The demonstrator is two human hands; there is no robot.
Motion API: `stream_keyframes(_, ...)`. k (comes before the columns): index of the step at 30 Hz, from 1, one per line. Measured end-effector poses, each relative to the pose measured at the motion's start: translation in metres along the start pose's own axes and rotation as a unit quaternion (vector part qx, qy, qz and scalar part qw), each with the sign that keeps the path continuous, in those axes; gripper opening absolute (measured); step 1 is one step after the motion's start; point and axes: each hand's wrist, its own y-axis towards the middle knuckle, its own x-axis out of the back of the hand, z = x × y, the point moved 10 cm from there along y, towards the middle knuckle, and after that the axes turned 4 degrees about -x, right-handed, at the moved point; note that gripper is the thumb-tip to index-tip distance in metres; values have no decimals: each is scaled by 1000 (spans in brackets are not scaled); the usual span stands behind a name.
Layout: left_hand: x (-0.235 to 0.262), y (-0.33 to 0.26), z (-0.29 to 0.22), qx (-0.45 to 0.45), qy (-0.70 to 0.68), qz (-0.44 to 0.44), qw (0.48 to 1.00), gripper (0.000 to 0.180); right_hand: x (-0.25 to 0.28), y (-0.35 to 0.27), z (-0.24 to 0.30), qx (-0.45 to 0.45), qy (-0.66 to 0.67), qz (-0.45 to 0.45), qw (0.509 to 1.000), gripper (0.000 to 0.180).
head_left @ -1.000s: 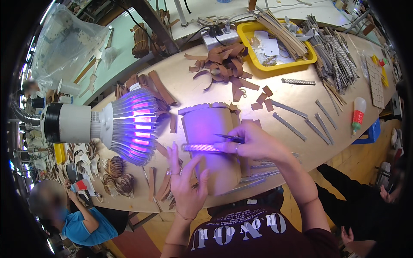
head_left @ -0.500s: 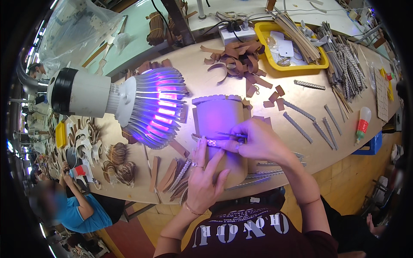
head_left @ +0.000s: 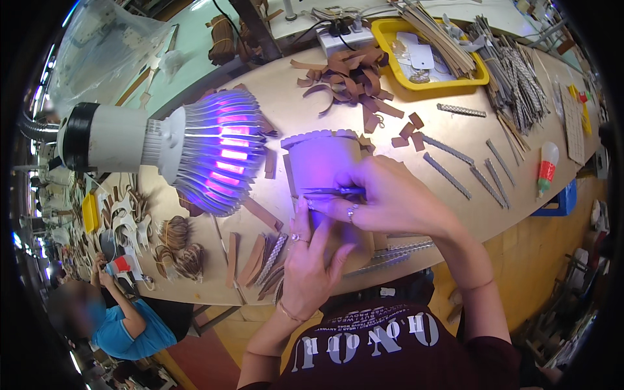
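A tan rounded block [head_left: 323,153] with a scalloped strip along its far edge lies in front of me under violet light. My right hand [head_left: 390,195] is closed round a thin dark pointed tool [head_left: 328,191]; whether it is tweezers or small scissors I cannot make out. The tool's tip points left, low over the block. My left hand [head_left: 311,260] rests on the block's near part with its fingers stretched out and apart. Its fingertips meet the right hand's at the tool's tip, hiding the braided strip there.
A large finned lamp [head_left: 214,153] glows at the left. Brown leather scraps [head_left: 348,75], a yellow tray [head_left: 429,84] and bundled braids [head_left: 520,84] lie beyond. Cut grey braids [head_left: 447,175] and a red-banded bottle [head_left: 547,170] are right; a person in blue [head_left: 133,325] works far left.
My right hand has moved slightly left and turned, bringing the dark tool leftward to my left fingertips. The braided strip seen under the fingers before is now mostly covered. The view has shifted slightly.
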Motion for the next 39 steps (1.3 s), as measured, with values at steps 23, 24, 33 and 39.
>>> stream_keyframes(23, 0, 3, -2, 2, 4, 24, 1000, 59, -15, -11, -69, -87, 107, 33, 990, 30)
stream_keyframes(24, 0, 3, -2, 4, 11, 26, 1000, 57, -17, -11, -72, -101, 108, 36, 988, 30)
stream_keyframes(33, -2, 3, -1, 7, 10, 38, 999, 59, -25, -6, -82, -77, 137, 18, 987, 38)
stream_keyframes(39, -3, 1, 1, 26, -8, 33, 999, 58, -39, -10, -110, -157, 159, 28, 974, 36)
